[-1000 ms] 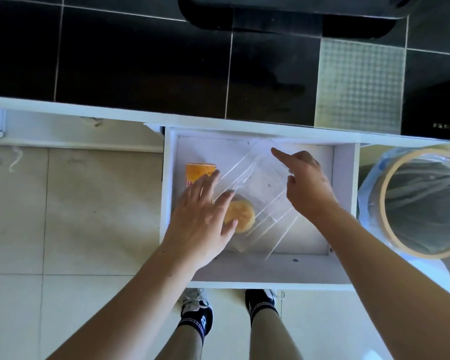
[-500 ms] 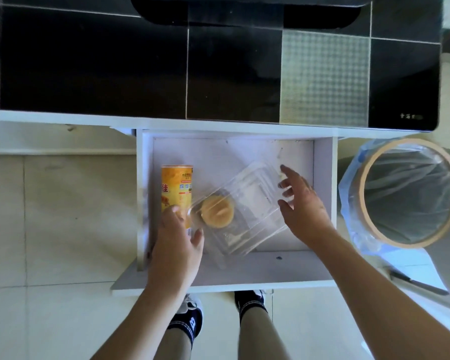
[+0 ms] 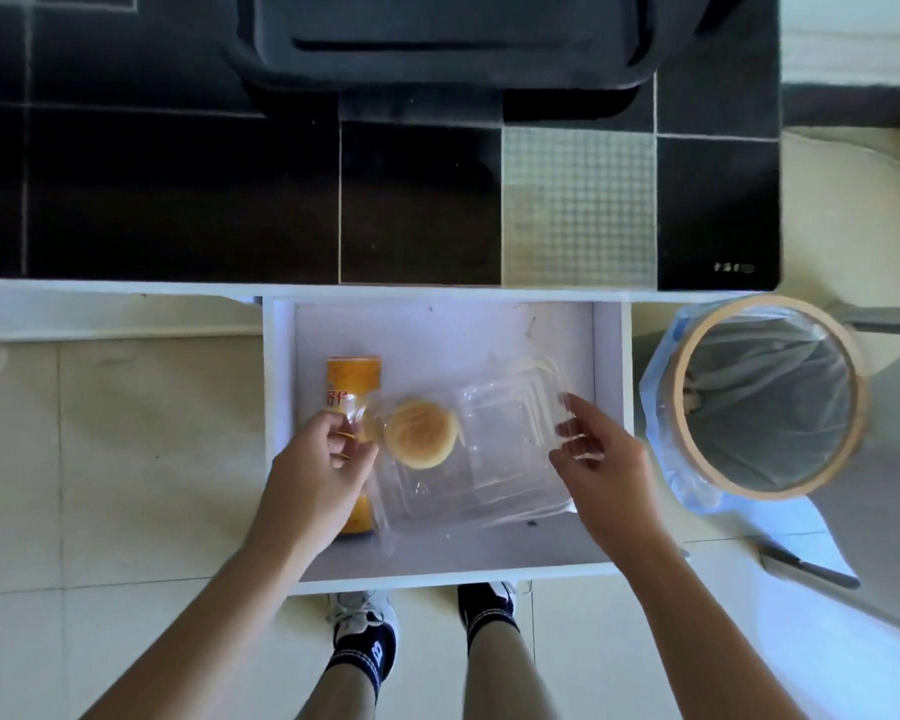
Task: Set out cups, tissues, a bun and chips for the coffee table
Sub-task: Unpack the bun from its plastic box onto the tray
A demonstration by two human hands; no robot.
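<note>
Left hand (image 3: 317, 469) pinching the left edge of the clear box (image 3: 468, 449) in the open drawer (image 3: 440, 556). Right hand (image 3: 596, 462) loose-fingered at the box's right side, whether gripping cannot tell. Bun (image 3: 421, 433) inside the box; chips (image 3: 353, 379) lying alongside, left. Beyond, black worktop (image 3: 178, 200); right, bin (image 3: 765, 397).

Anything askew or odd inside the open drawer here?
The clear clamshell box gapes open, its lid tilted toward the right hand, the bun bare in the base. The chips can lies on its side.
</note>
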